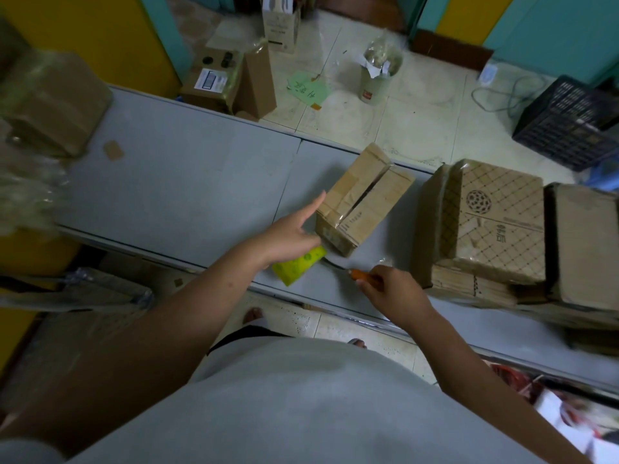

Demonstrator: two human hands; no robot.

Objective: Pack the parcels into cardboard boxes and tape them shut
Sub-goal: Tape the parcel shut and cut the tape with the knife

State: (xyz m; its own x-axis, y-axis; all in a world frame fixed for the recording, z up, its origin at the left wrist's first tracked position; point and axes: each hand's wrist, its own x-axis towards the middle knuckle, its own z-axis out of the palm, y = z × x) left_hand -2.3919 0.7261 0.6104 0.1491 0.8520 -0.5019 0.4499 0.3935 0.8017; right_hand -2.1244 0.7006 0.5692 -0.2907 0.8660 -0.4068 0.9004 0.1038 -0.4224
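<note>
Walls: yellow panels (83, 35) w/ teal strips (569, 31) between, both far corners. Dark brown baseboard (449, 48) at the foot of the far wall, R of centre. Floor (418, 105): pale square tiles, scuffed and dusty, grout lines visible; same tile shows under the near edge. Grey worktop (187, 182) runs L to R across the room, one seam approx. mid-length. Black plastic crate (569, 122) on the floor at R, grey cable (502, 95) looped just beside it. Light dim, flat, soft shadows only.
</note>
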